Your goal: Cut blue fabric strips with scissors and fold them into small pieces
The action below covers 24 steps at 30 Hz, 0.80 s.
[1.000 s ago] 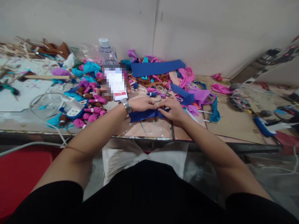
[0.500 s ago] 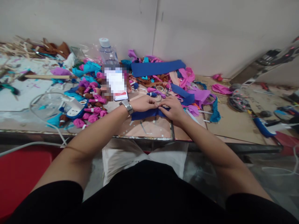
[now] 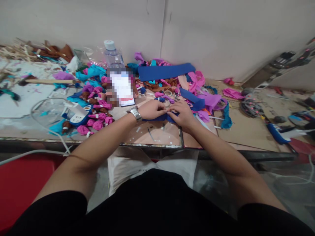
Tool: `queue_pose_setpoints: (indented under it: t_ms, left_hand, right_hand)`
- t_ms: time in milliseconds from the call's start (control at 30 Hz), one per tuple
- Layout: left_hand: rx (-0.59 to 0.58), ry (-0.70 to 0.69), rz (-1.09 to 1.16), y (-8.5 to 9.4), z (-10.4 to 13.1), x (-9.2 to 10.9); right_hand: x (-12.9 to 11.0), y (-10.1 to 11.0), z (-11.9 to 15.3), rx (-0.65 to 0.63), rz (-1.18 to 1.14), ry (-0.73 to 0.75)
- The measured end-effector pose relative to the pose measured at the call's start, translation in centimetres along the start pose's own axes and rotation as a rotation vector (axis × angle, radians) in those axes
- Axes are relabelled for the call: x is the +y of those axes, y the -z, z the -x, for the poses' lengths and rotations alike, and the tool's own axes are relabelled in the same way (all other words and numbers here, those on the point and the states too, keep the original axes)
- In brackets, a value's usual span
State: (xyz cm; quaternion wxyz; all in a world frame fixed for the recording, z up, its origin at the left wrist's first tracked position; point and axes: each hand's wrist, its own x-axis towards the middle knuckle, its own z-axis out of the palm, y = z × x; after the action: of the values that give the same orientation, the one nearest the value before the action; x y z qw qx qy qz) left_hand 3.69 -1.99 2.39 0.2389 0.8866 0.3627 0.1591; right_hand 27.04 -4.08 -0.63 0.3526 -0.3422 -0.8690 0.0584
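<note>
A dark blue fabric strip (image 3: 155, 118) lies near the front of the table, under both hands. My left hand (image 3: 152, 109), below a metal wristwatch, has its fingers closed on the strip's upper edge. My right hand (image 3: 182, 113) pinches the strip just to the right, fingers bent and the tips almost meeting those of the left. Much of the strip is covered by the hands. Beyond them are a round beige ring (image 3: 167, 93) and another folded blue strip (image 3: 193, 99). A longer blue strip (image 3: 167, 71) rests on the heap of coloured cloth behind.
A lit phone (image 3: 128, 102) leans before a clear bottle (image 3: 114, 57). Pink and brown knotted cloth pieces (image 3: 98, 124) lie left, around a blue-and-white power socket (image 3: 78, 118) with a white cable. A hammer (image 3: 49, 81) is farther left. Purple cloth (image 3: 211, 101) lies right.
The front part of the blue strip has been drawn up, so less of it shows below my hands. My left wrist has turned and shifted slightly. The right hand has barely moved.
</note>
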Motion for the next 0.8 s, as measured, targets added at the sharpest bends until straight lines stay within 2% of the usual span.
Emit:
queue_pose_setpoints:
  t_ms: [333,633,800]
  left_hand:
    - [0.074,-0.086,-0.236,-0.39,0.28,0.52]
    - [0.103,-0.157,-0.292,-0.74,-0.04,-0.15]
    - [0.094,-0.158,-0.294,-0.68,0.13,0.16]
  right_hand:
    - [0.2,0.09,0.0,-0.012,-0.079,-0.048]
    - [0.03,0.65,-0.18,-0.034,-0.095,-0.05]
    - [0.32,0.54,-0.09,-0.042,-0.094,-0.027]
